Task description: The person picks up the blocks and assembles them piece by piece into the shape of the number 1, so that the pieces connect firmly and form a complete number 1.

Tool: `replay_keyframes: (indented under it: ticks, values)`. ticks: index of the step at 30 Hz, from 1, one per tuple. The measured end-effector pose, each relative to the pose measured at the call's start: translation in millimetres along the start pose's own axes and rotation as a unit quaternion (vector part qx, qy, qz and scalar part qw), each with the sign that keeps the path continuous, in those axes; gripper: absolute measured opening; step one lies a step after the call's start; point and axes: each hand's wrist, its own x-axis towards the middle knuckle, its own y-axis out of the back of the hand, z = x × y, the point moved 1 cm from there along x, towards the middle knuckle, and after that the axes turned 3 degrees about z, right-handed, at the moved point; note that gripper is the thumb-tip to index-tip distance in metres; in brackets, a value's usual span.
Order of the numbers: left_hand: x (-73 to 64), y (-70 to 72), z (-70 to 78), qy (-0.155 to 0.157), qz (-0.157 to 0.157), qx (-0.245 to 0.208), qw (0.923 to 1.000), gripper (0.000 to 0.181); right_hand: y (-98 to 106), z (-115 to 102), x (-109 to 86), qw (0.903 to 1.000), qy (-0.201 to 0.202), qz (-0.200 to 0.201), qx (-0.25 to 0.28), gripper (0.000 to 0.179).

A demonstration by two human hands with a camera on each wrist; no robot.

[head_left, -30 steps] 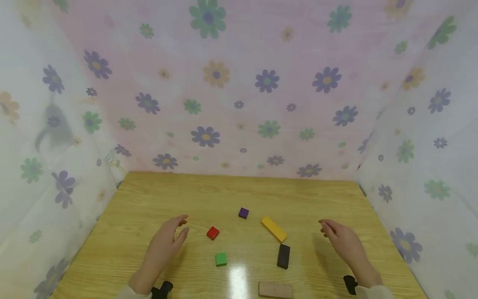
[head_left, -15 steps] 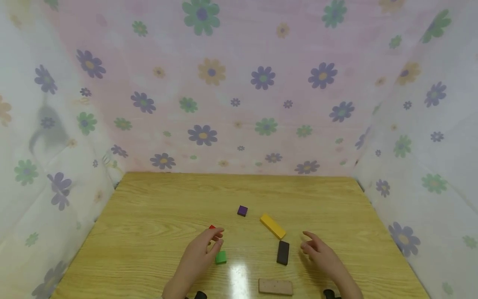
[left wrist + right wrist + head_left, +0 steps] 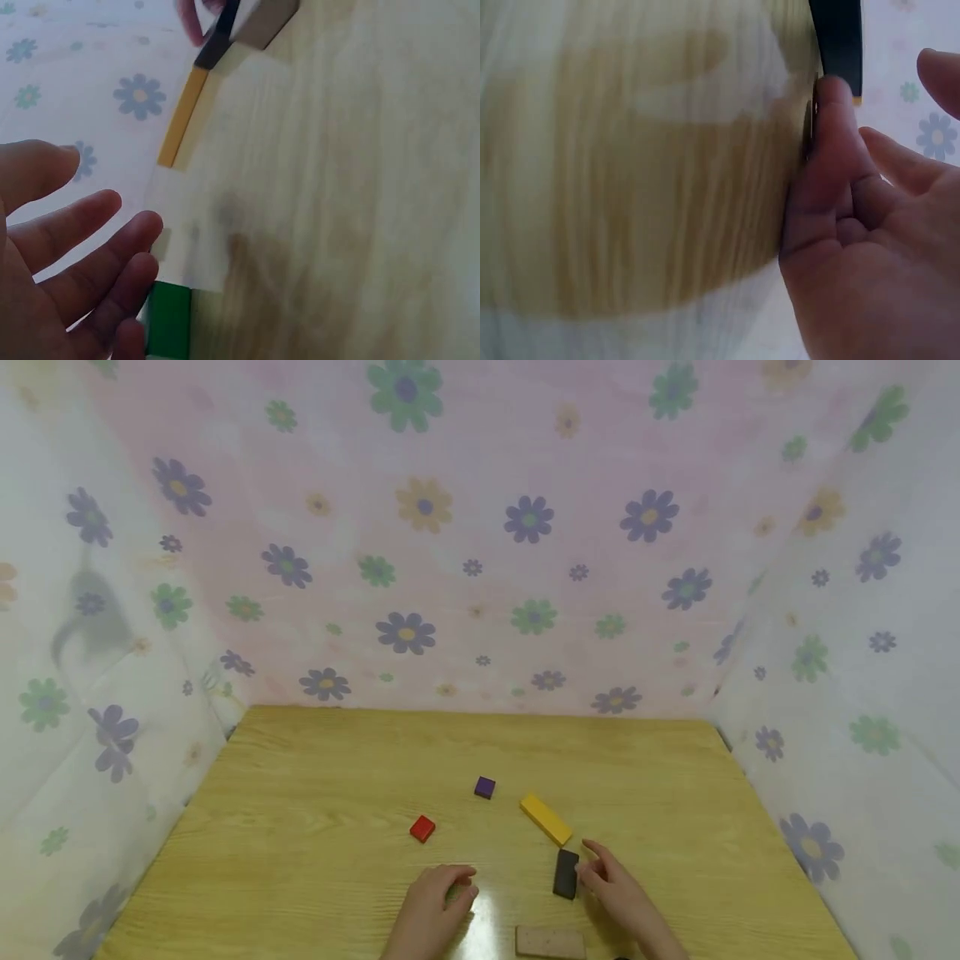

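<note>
A red square block (image 3: 422, 828) lies well inside the wood-grain table (image 3: 315, 760); the left hand (image 3: 432, 910), fingers apart, mostly hides a green block (image 3: 172, 320) from above. Rightward are a far purple block (image 3: 484, 787), yellow bar (image 3: 546, 820), near beige bar (image 3: 550, 942) and black bar (image 3: 566, 873). The right hand (image 3: 618, 892), fingers parted, is at its right edge, contact unclear.

Bare, tapered fingers (image 3: 109, 255); bare wrists (image 3: 657, 932)
</note>
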Motion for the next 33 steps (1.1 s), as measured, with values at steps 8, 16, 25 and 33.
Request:
replay_keyframes:
  ticks: [8,16,25,33]
  values:
    - [-6.7,-18.6,-0.6,-0.052,0.045,0.092,0.9934,0.027,-12.2,-6.0,1.0,0.9996,0.004,-0.001,-0.03,0.064]
    - [-8.3,-22.6,9.3,-0.06,0.04,0.177,0.9816,0.021,-17.5,-8.8,2.6,0.9965,0.019,0.025,-0.077,0.062]
    - [-5.5,-32.8,10.0,-0.064,-0.085,0.102,0.9891,0.038,-22.9,-10.0,3.1,0.9936,0.032,0.041,-0.1,0.063]
    - [-8.8,-52.0,4.6,-0.043,-0.1,0.13,0.9854,0.054,-23.5,-12.9,2.8,0.9926,0.012,0.052,-0.109,0.063]
